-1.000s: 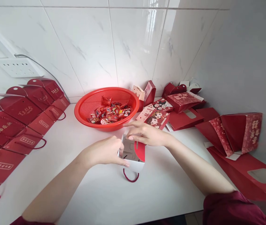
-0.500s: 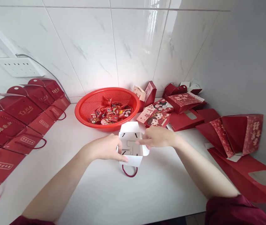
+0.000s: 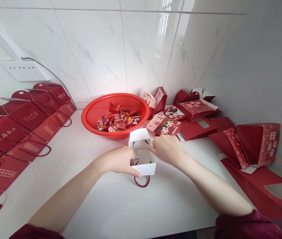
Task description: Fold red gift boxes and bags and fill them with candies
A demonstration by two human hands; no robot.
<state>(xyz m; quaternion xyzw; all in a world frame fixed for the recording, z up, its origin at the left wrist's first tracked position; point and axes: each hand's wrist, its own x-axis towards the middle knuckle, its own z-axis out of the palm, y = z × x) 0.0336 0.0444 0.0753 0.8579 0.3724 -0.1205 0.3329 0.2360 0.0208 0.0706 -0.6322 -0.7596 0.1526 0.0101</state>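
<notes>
An opened gift box [image 3: 144, 170] with a white inside stands on the white table, its top facing me. Dark cord ends show in its walls, and a dark red cord handle [image 3: 142, 186] loops out on the near side. My left hand [image 3: 119, 161] grips the box's left wall, thumb at the near flap and fingers partly hidden inside. My right hand [image 3: 167, 149] is closed at the right wall, with the thumb over the edge; its other fingers are curled and partly hidden. Just behind the box sits a red plastic basket [image 3: 88, 121] holding wrapped candies [image 3: 118, 121].
Rows of red gift boxes [image 3: 26, 114] with cord handles line the left side. Flat printed cartons [image 3: 167, 124] and small boxes lie right of the basket. More red folded boxes [image 3: 252, 146] are at the far right. A tiled wall and power socket [image 3: 26, 70] stand behind.
My right hand has drawn back from inside the box to its right wall, its extended finger now curled. The right flap no longer sticks outward. The view has shifted slightly.
</notes>
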